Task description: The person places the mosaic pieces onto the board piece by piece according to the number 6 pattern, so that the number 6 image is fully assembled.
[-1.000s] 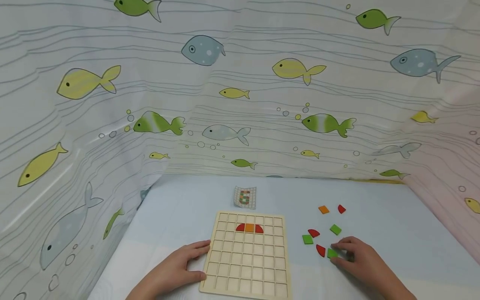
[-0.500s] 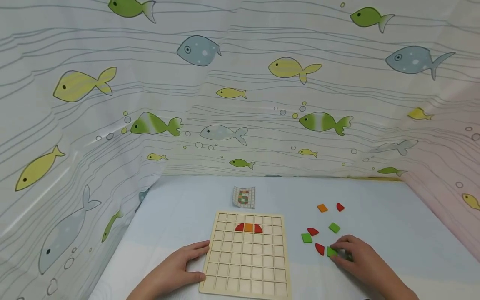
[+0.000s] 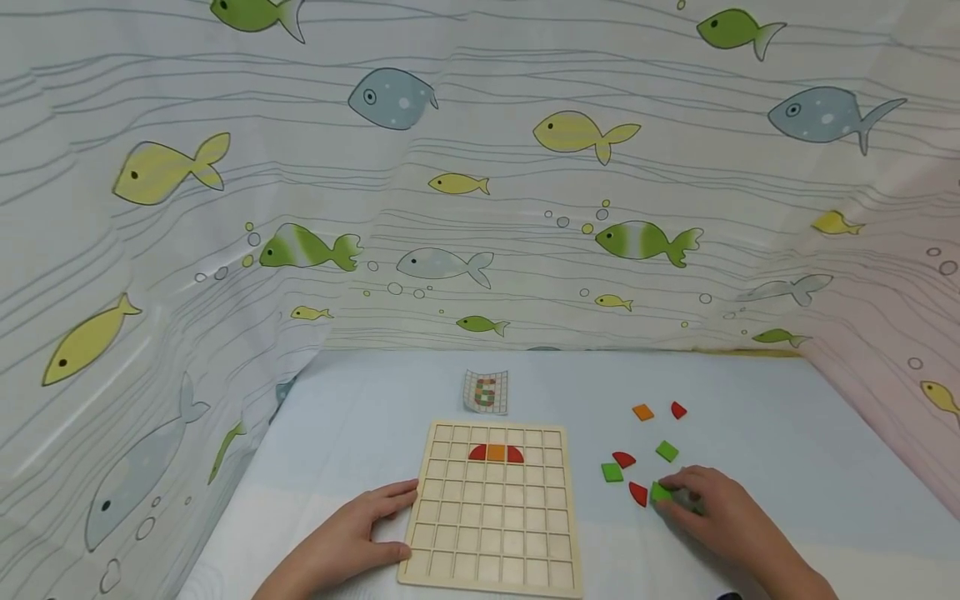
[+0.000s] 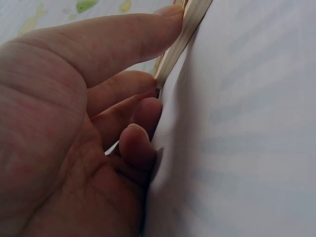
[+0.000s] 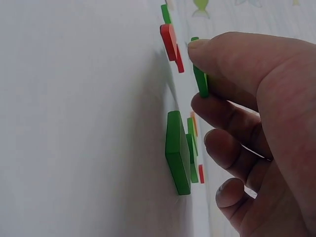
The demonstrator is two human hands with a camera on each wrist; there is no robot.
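The right hand (image 3: 708, 504) pinched a green square tile (image 5: 200, 79) between its thumb and forefinger, over the right side of the counter (image 3: 337, 433); whether the tile touched the cloth there could not be told. In the right wrist view the remaining fingers were bent and held nothing, and another green piece (image 5: 174, 148) lay on the cloth near them.

The left hand (image 3: 348, 533) was loose and grasped nothing: its thumb and fingertips rested against the left edge of a pale wooden board (image 3: 491, 518) marked off in squares. Three pieces sat side by side in the second row from the far edge: a red quarter-round (image 3: 478, 452), an orange square (image 3: 496, 452) and a second red quarter-round (image 3: 514, 454).

Just beyond the board lay a small card (image 3: 486, 392) printed with a coloured pattern on a grid.

Right of the board, around the pinched tile, loose pieces were scattered: a near red wedge (image 3: 637, 494) just beside it, a middle red wedge (image 3: 623, 460) next to a left green square (image 3: 612, 472), a far green square (image 3: 667, 451), and farther back a loose orange square (image 3: 642, 412) and a far red wedge (image 3: 678, 410). Behind hung a fish-patterned sheet (image 3: 517, 242).
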